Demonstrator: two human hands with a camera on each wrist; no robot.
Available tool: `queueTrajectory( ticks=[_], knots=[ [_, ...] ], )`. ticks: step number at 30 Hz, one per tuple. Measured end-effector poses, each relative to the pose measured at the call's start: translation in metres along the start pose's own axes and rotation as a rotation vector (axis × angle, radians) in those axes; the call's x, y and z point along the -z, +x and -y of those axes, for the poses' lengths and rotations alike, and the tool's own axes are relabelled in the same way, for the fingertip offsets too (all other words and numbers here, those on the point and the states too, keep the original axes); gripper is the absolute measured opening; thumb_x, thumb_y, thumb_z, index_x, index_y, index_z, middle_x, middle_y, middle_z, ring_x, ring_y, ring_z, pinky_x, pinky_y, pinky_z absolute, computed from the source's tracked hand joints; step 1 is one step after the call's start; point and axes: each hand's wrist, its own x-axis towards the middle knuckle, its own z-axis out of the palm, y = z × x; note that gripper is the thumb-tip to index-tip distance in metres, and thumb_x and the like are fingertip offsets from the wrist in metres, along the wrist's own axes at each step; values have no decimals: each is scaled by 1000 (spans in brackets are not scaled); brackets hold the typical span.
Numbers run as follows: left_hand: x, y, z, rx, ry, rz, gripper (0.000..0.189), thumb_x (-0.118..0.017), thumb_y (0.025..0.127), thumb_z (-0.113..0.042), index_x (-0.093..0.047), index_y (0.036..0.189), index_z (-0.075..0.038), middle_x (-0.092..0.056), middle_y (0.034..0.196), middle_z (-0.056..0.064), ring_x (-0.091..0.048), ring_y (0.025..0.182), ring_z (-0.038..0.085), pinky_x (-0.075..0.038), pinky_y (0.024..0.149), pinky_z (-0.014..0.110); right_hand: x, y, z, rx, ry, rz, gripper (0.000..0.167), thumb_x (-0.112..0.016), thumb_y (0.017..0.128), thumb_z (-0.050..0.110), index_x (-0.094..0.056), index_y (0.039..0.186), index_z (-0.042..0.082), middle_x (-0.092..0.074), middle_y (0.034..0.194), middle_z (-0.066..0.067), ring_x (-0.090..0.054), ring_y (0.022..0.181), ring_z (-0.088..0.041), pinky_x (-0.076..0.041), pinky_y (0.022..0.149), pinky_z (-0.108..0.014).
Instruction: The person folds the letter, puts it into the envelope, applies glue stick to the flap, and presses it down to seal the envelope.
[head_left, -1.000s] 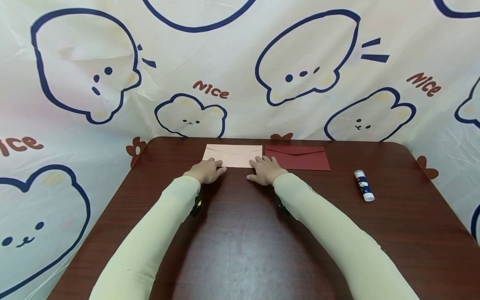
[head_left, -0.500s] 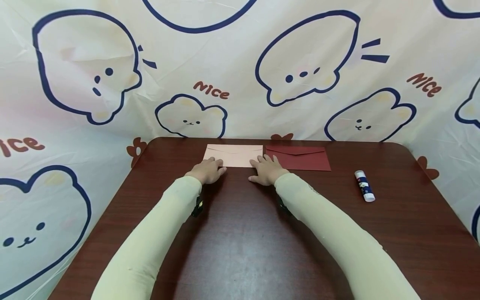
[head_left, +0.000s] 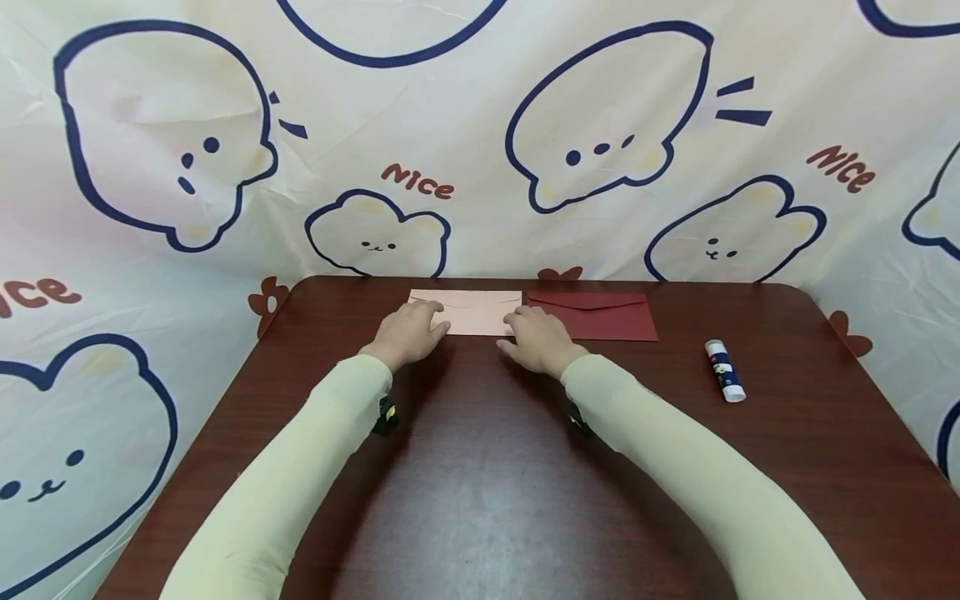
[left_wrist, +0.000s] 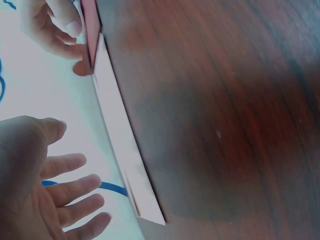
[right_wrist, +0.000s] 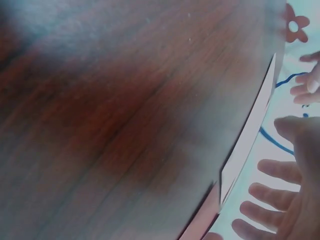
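A pale pink envelope (head_left: pixel 477 313) lies flat near the table's far edge, its flap side up. Right beside it on the right lies a dark red envelope (head_left: pixel 600 318). My left hand (head_left: pixel 407 335) hovers over the pink envelope's left end, fingers spread and loosely bent, holding nothing. Over the two envelopes' neighbouring ends is my right hand (head_left: pixel 538 340), its fingers also relaxed with nothing in them. Both wrist views show the hands raised clear of the pink envelope (left_wrist: pixel 120 135), with gaps between the fingers.
A white and blue glue stick (head_left: pixel 725 371) lies on the brown wooden table (head_left: pixel 465 483), right of the red envelope. Behind the table hangs a pale curtain (head_left: pixel 480 108) printed with bear outlines.
Both hands have lifted off the pink envelope, where their fingers rested before. The envelopes and the glue stick have stayed put; the whole view has shifted slightly.
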Motion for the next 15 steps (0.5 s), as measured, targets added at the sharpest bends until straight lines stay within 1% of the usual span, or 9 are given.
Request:
queueTrajectory(
  ticks=[3,6,10,13,15],
  knots=[
    [3,-5,-3,-15,-10,-37,46,-53,104,-35,-57,140,-7,-60,143,15,-63,122,32,-54,99,52,0,-6,0,-5,-15,-58,50,-56,101,42,-59,139,9,-60,141,-12,-56,130,-31,-51,102,-49],
    [5,-13,-5,-41,-27,-71,43,-53,104,-33,-60,137,-7,-63,140,14,-66,116,30,-56,93,50,1,-13,1,5,-32,-114,48,-57,101,42,-61,135,9,-65,134,-11,-61,121,-31,-55,95,-47],
    [5,-25,-9,-76,-50,-99,41,-53,104,-33,-62,133,-6,-66,134,14,-67,116,29,-57,90,49,1,-24,1,26,-13,-166,45,-58,100,41,-64,131,8,-70,122,-11,-65,109,-30,-58,83,-45],
    [4,-33,-15,-101,-51,-105,40,-54,104,-34,-64,131,-7,-68,131,13,-67,118,28,-57,91,48,-1,-34,1,44,11,-201,43,-59,100,39,-66,127,6,-72,113,-11,-67,101,-29,-59,73,-43],
    [3,-39,-20,-117,-50,-109,39,-55,103,-34,-64,130,-8,-69,130,12,-67,118,28,-57,92,48,-3,-40,1,56,22,-221,42,-60,100,39,-67,125,6,-73,109,-11,-68,97,-29,-58,70,-42]
  ],
)
